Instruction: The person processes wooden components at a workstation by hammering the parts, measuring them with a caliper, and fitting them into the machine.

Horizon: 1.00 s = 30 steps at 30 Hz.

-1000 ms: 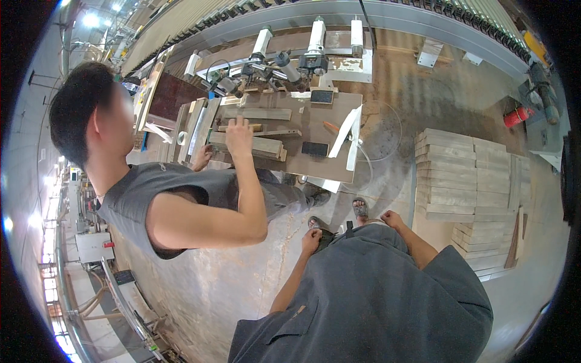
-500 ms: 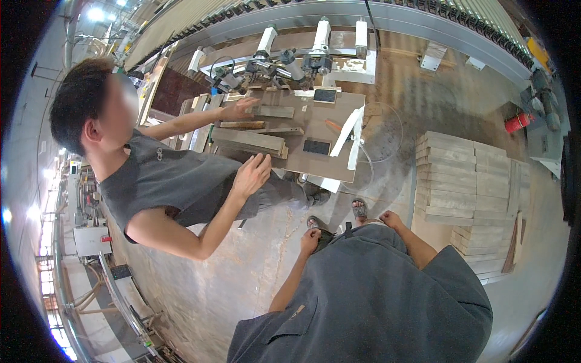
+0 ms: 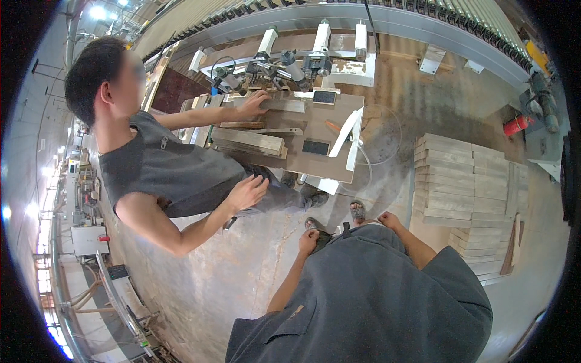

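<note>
So, left hand (image 3: 308, 242) down low by the dark grey shirt (image 3: 363, 290), fingers looking curled in. Right hand (image 3: 388, 220) over at the other side of the hem, much the same. Can't tell about an actual grip on any cloth, for either one. Shirt itself worn, filling the lower middle of the view, hem right between both hands.

Elbow room: loads of bare concrete floor (image 3: 236, 284) out to the left. Tighter to the right, with a stack of pale boards (image 3: 449, 184) not far past the right hand, uneven ends along its lower part. Sandals (image 3: 357, 210) straight ahead, near the lower right corner of the brown table (image 3: 296, 160). Clear hose (image 3: 370, 172) looping down just off the table's right end.

On the tabletop: planks (image 3: 251, 140) bunched toward the left, a dark phone (image 3: 315, 147) near the front edge, white strips (image 3: 345, 133) along the right end. Co-worker's one hand (image 3: 252, 104) at the left end of a pale board (image 3: 286, 105), the other (image 3: 248, 193) open in the air, clear of the table.

Beyond all that, machine heads (image 3: 292, 66) along the back, plus a red cylinder (image 3: 515, 125) far right.
</note>
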Each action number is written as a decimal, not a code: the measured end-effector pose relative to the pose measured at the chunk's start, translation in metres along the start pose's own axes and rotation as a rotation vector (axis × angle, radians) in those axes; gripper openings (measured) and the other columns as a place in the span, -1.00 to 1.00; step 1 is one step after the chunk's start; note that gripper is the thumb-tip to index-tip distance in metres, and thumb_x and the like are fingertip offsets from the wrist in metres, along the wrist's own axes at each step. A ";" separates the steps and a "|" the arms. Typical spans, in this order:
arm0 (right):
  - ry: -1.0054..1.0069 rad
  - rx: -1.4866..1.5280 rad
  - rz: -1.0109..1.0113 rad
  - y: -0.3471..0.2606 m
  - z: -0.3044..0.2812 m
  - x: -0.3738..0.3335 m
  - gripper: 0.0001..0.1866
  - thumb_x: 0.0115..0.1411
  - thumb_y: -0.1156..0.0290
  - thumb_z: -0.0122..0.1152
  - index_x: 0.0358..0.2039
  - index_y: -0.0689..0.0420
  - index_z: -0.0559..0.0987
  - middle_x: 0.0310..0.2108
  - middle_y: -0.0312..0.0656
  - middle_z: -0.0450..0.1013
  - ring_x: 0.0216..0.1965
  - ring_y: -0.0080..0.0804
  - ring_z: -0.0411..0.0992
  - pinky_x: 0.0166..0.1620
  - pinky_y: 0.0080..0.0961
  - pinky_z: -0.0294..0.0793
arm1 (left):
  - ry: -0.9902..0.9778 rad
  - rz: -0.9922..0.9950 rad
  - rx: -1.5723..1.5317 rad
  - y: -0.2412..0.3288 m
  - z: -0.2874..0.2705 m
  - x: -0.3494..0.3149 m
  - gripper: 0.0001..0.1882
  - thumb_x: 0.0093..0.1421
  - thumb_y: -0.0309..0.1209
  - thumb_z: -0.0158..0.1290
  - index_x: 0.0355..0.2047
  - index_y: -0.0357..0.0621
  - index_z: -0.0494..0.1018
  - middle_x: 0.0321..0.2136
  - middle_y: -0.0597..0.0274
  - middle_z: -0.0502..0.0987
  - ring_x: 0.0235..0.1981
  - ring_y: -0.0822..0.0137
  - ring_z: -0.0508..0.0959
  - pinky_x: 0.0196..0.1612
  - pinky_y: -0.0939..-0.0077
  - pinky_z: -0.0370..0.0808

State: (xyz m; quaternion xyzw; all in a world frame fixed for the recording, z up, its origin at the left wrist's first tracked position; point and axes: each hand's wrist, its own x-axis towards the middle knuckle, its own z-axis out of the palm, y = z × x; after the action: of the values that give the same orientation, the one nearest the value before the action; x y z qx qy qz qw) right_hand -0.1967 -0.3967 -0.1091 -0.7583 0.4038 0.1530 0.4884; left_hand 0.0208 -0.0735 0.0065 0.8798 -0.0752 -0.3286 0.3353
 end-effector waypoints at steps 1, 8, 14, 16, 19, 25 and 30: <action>0.005 0.007 -0.004 0.002 0.000 0.000 -0.63 0.00 0.08 0.18 -0.39 0.17 0.56 -0.45 -0.06 0.52 -0.38 -0.23 0.48 -0.29 -0.39 0.44 | 0.004 0.000 0.007 -0.001 0.001 0.001 -0.69 0.07 -0.14 0.09 -0.29 -0.06 0.53 -0.44 0.15 0.57 -0.37 0.22 0.56 -0.26 0.41 0.45; -0.019 0.046 0.007 -0.007 -0.004 -0.003 -0.67 0.03 0.14 0.20 -0.38 0.17 0.55 -0.45 -0.07 0.51 -0.39 -0.28 0.47 -0.29 -0.40 0.44 | 0.004 -0.012 0.029 -0.005 0.001 0.004 -0.69 0.06 -0.13 0.10 -0.30 -0.07 0.52 -0.45 0.15 0.56 -0.37 0.23 0.55 -0.27 0.42 0.44; -0.035 0.052 0.030 -0.008 -0.006 -0.005 -0.69 0.05 0.17 0.19 -0.36 0.18 0.55 -0.44 -0.08 0.52 -0.38 -0.31 0.47 -0.26 -0.40 0.44 | 0.006 -0.040 0.042 0.006 -0.001 0.001 -0.69 0.06 -0.13 0.09 -0.30 -0.07 0.52 -0.46 0.15 0.56 -0.38 0.24 0.55 -0.26 0.42 0.44; -0.039 0.058 0.032 -0.010 -0.007 -0.007 -0.68 0.05 0.17 0.19 -0.36 0.19 0.55 -0.41 -0.08 0.52 -0.35 -0.31 0.48 -0.24 -0.42 0.44 | 0.027 -0.026 0.048 0.001 -0.001 0.002 -0.69 0.06 -0.13 0.08 -0.31 -0.06 0.53 -0.46 0.16 0.57 -0.37 0.24 0.56 -0.27 0.42 0.44; -0.038 0.037 0.039 -0.015 -0.009 -0.009 -0.68 0.05 0.16 0.19 -0.35 0.18 0.55 -0.39 -0.07 0.52 -0.32 -0.30 0.48 -0.22 -0.42 0.44 | 0.023 -0.032 0.046 -0.001 0.001 0.003 -0.70 0.07 -0.13 0.07 -0.31 -0.05 0.53 -0.46 0.16 0.57 -0.38 0.24 0.56 -0.28 0.43 0.44; -0.040 0.046 0.043 -0.019 -0.012 -0.011 -0.67 0.05 0.15 0.19 -0.34 0.17 0.55 -0.38 -0.07 0.52 -0.31 -0.30 0.48 -0.22 -0.42 0.43 | 0.001 -0.010 0.020 0.000 -0.001 0.004 -0.69 0.07 -0.13 0.08 -0.32 -0.07 0.52 -0.49 0.17 0.57 -0.41 0.24 0.56 -0.30 0.43 0.44; -0.054 0.034 0.037 -0.023 -0.013 -0.012 -0.67 0.05 0.15 0.20 -0.34 0.18 0.55 -0.39 -0.06 0.52 -0.32 -0.30 0.48 -0.23 -0.42 0.44 | 0.035 0.010 0.028 -0.002 0.000 0.004 -0.68 0.07 -0.13 0.08 -0.31 -0.09 0.52 -0.51 0.17 0.56 -0.43 0.27 0.56 -0.32 0.43 0.44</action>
State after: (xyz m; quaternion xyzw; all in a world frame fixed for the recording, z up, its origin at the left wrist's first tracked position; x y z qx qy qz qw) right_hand -0.1891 -0.3981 -0.0812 -0.7379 0.4071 0.1756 0.5089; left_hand 0.0242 -0.0730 0.0031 0.8895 -0.0782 -0.3106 0.3259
